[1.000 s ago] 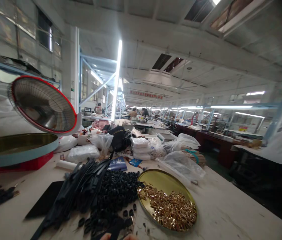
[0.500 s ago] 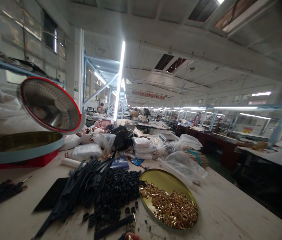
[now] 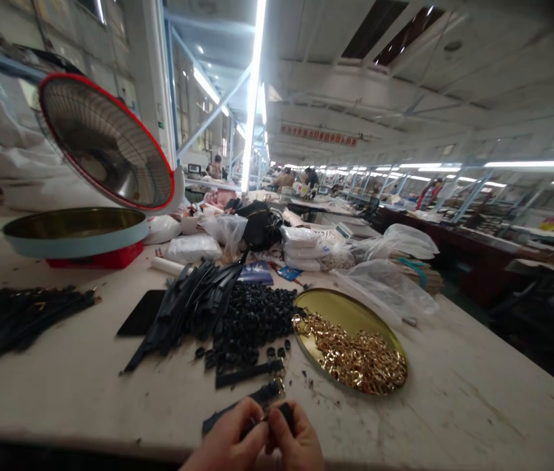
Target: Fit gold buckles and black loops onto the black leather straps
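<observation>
At the table's front edge, my left hand [image 3: 232, 437] and my right hand [image 3: 296, 437] meet, fingertips pinched together. Between them is a dark strap [image 3: 286, 413]; its end pokes up from my right fingers, and the rest is mostly hidden. Just beyond lie two dark straps with gold buckles, a nearer one [image 3: 222, 416] partly behind my left hand and a farther one [image 3: 244, 375]. A heap of small black loops [image 3: 257, 320] sits behind them, beside a bundle of long black strips [image 3: 198, 301]. To the right, a round gold tray [image 3: 320, 302] holds many gold buckles [image 3: 360, 356].
A red-rimmed dish heater [image 3: 110, 144] stands at the back left, behind a round tin [image 3: 75, 243] on a red base. More dark straps [image 3: 21, 320] lie at the left. Plastic bags [image 3: 379, 281] and packets crowd the table's far side.
The view has tilted down and swung left. Both hands now show at the bottom, pinching the strap; earlier only a fingertip was visible there.
</observation>
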